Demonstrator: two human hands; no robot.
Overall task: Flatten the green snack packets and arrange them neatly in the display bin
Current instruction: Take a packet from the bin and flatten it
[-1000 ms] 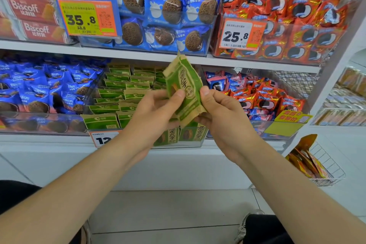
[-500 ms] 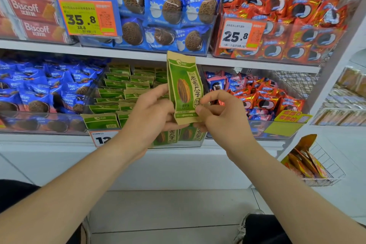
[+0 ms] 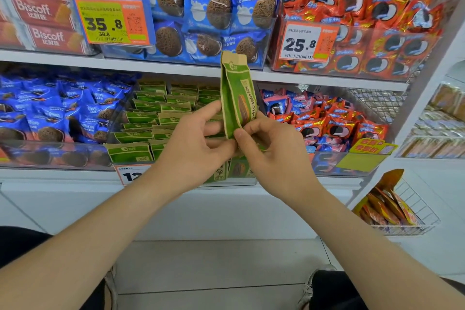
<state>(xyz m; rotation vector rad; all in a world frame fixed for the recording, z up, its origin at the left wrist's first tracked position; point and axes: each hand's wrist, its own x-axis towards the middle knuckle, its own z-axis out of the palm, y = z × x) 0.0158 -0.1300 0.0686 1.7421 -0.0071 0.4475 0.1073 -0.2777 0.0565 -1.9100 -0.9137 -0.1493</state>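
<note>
A green snack packet [image 3: 236, 98] with a tan top edge stands upright in front of the lower shelf, turned partly edge-on to me. My left hand [image 3: 193, 148] holds its lower left side with thumb and fingers. My right hand [image 3: 274, 151] pinches its bottom right corner. Behind my hands sits the clear display bin [image 3: 118, 118], filled with several rows of the same green packets [image 3: 161, 113] standing in lines. The front of the bin is partly hidden by my hands.
Blue cookie packs [image 3: 50, 113] fill the bin to the left, red and pink ones [image 3: 324, 121] the bin to the right. The upper shelf [image 3: 176, 65] carries blue and orange packs with price tags. A wire basket [image 3: 402, 209] hangs low right.
The packet went from tilted right to upright facing me, and has now turned partly edge-on. Both hands shifted lower on it, toward its bottom edge.
</note>
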